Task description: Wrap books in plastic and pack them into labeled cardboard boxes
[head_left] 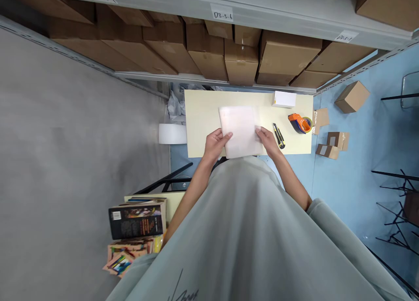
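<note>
Holding a flat white packet (241, 133) over the cream tabletop (203, 117), close in front of the pale grey-green shirt (248, 213) — clasped from both sides, with one broad face turned up. Pinching its left edge with the left hand (215, 144), with the thumb pressed onto the upper face and the fingers bent along the side. Gripping the opposite edge with the right hand (266, 139), likewise with the thumb on top and most fingers out of sight underneath. White nearly all over, faintly pink in places; cannot tell the contents, nor whether touching the tabletop or raised just above it.

Lying just right of the right hand, a black-and-yellow cutter (279, 136), slanted on the tabletop. Farther right, near the end, an orange-and-blue tape dispenser (297, 122) with a yellowish roll fitted. Towards the far edge, a small white box (284, 99). Off the left end, just beside the tabletop, a white roll (172, 134), with crumpled clear plastic (176, 105) behind.

Rising beyond and overhead, a grey metal shelf (278, 19) packed with cardboard cartons (241, 61) and bearing a label (221, 13) marked D3-5-6. Scattered on the blue floor (353, 174) to the right — small brown boxes (352, 97), well apart from both hands. Down at the lower left, stacked books (137, 221), with a dark cover in view.
</note>
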{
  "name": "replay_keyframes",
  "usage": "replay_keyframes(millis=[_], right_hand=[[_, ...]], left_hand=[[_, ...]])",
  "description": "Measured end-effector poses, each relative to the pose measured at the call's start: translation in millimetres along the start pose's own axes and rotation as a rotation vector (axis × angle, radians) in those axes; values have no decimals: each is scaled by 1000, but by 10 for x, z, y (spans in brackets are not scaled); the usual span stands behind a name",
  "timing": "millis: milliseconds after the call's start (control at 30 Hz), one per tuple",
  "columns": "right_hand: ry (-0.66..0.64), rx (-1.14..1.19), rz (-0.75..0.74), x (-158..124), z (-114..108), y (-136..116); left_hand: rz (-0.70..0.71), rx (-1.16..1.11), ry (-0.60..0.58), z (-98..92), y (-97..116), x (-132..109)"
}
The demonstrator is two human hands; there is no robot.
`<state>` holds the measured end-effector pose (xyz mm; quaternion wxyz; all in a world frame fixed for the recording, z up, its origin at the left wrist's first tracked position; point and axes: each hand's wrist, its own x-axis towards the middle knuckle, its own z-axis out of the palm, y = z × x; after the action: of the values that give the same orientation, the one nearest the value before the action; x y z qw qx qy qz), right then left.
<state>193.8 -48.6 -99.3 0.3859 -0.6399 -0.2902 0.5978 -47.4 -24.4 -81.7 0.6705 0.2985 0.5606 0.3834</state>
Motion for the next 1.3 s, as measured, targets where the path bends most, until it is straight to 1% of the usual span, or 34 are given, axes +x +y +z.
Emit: replay_keyframes(millis=[67, 100, 133, 200, 267, 300, 333, 400, 433, 500, 533, 567, 600, 633, 700, 733, 767, 800, 867, 933, 967, 1000, 1067, 1167, 1233, 1300], right_hand=[[158, -99, -75, 28, 29, 4], [201, -131, -116, 29, 63, -4], [196, -149, -148, 21, 113, -19], [68, -150, -167, -20, 260, -61], [-69, -119, -147, -78, 443, -111], [-102, -98, -144, -107, 531, -136], [-109, -79, -149, -132, 606, -159], [-70, -55, -164, -159, 698, -201], [-37, -46, -167, -159, 709, -218], [30, -19, -154, -139, 670, -243], [50, 4, -137, -124, 629, -251], [55, 35, -115, -111, 581, -259], [46, 70, -86, -103, 532, -266], [24, 106, -52, -101, 486, -274], [-35, 180, 19, -120, 416, -296], [-63, 214, 51, -136, 393, -309], [-86, 243, 77, -152, 379, -322], [-106, 267, 99, -167, 373, -334], [-132, 300, 126, -181, 380, -349], [-146, 308, 143, -170, 409, -348], [-148, 301, 149, -155, 431, -340], [-149, 286, 156, -135, 458, -329], [-153, 243, 165, -80, 529, -293], [-174, 180, 164, 55, 676, -210], [-186, 136, 168, 185, 803, -136], [-190, 72, 183, 346, 958, -57]], left_hand=[[31, 32, 49, 5, 16, -7], [44, 50, 73, 12, 25, -10], [58, 68, 94, 23, 33, -14], [84, 110, 123, 67, 48, -35], [108, 191, 145, 142, 59, -87], [122, 250, 155, 190, 63, -128], [139, 317, 162, 242, 66, -179], [188, 452, 141, 347, 72, -296], [219, 506, 106, 390, 76, -352], [287, 568, -5, 432, 84, -427], [318, 576, -56, 423, 86, -436], [347, 574, -84, 389, 86, -421], [370, 566, -78, 332, 82, -383], [385, 558, -35, 252, 74, -325], [366, 530, 124, 48, 45, -173], [316, 495, 193, -65, 27, -94], [233, 433, 215, -175, 10, -23], [131, 348, 185, -275, -5, 34], [-60, 157, 36, -430, -21, 95], [-164, 1, -116, -513, -18, 93], [-181, -47, -161, -532, -13, 79], [-185, -75, -179, -540, -10, 65], [-174, -84, -161, -550, -19, 54], [-131, -61, -57, -616, -89, 114], [-97, -43, 27, -730, -159, 201], [-70, -14, 97, -904, -222, 311]])
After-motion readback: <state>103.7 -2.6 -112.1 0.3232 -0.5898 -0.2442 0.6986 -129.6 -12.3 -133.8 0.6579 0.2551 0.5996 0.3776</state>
